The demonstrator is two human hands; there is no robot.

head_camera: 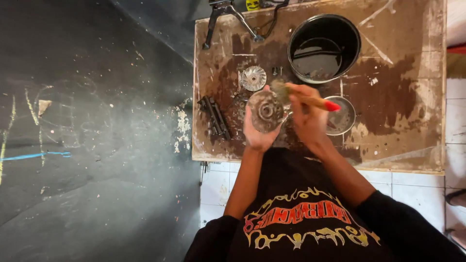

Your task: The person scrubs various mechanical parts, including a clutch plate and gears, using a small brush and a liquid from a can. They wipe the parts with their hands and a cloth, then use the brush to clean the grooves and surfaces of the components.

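Palm-up left hand [257,133] cradles a round metal part [265,111]; right hand [308,114] grips a paintbrush [306,98] over it.

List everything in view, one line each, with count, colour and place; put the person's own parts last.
Round metal disc part: 1, grey, held in the left hand.
Paintbrush: 1, wooden handle with red tip, in the right hand, bristles at the disc.
Finned metal disc: 1, silver, on the board above the held disc.
Black pot: 1, black, dark liquid inside, top of the board.
Small metal bowl: 1, grey, right of the hands.
Dark metal parts: a small cluster, black, left part of the board.
Metal stand: 1, black, top left edge of the board.
Wooden board: 1, brown, stained.
Floor: dark, left.
Left hand: 1, under the disc.
Right hand: 1, gripping the brush.
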